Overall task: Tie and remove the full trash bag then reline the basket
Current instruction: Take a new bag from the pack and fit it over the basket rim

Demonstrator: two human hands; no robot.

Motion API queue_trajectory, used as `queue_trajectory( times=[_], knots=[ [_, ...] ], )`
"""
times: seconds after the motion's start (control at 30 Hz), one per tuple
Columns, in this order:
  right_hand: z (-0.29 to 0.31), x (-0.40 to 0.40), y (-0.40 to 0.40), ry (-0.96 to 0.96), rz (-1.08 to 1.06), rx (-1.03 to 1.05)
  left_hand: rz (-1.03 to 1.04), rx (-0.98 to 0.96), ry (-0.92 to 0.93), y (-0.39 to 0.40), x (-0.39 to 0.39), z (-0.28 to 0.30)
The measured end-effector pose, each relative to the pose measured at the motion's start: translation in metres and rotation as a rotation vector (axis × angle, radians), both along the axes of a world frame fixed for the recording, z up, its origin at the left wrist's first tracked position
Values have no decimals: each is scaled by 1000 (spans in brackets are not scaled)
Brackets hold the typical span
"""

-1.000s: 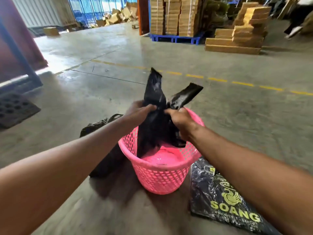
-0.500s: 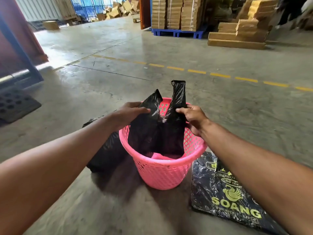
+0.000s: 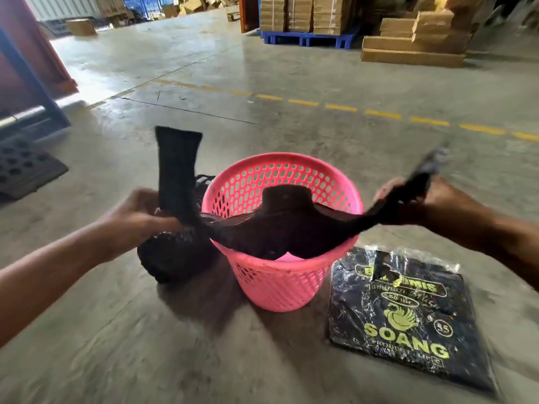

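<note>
A pink mesh basket (image 3: 280,287) stands on the concrete floor. A fresh black bag (image 3: 280,228) is stretched wide over its mouth, partly inside. My left hand (image 3: 137,214) grips the bag's left side, one handle sticking up above it. My right hand (image 3: 420,199) grips the right side, pulled out past the basket's rim. The full, tied black trash bag (image 3: 172,258) lies on the floor just left of the basket, behind my left hand.
A flat pack of black bags (image 3: 408,322) with yellow print lies right of the basket. A dark perforated mat (image 3: 26,167) lies far left beside a blue post (image 3: 38,83). Stacked cartons (image 3: 414,36) and a blue pallet (image 3: 306,39) stand at the back.
My hands have moved apart, left and right, pulling the bag's mouth open across the basket. Earlier they held the bag bunched together over the middle.
</note>
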State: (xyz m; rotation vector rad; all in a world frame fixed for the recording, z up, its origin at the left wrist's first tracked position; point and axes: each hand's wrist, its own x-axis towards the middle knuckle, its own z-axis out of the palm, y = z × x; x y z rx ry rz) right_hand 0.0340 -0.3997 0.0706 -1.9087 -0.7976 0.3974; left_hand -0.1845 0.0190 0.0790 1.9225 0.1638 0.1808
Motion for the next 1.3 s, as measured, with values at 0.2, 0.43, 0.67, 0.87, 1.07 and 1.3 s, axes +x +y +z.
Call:
queue_trajectory(
  times=[0.2,0.43,0.67,0.87,1.07,1.3],
  knots=[
    [-43,-38,-43,-42,123,-25,73,-72,-65,-4,-37,-76],
    [-115,-66,-54,-154,154,-320,245,77,277,5,-54,-172],
    [-134,-51,-108,-368,-69,-650,388,229,313,46,-85,-160],
    [-49,-54,-54,-661,-177,-329,355,340,-162,14,-50,-62],
    [-25,-85,14,-860,30,-370,43,815,-130,-73,-40,-66],
    [-56,-93,32,-836,-84,-394,104,737,-286,-71,-24,-81]
  ],
)
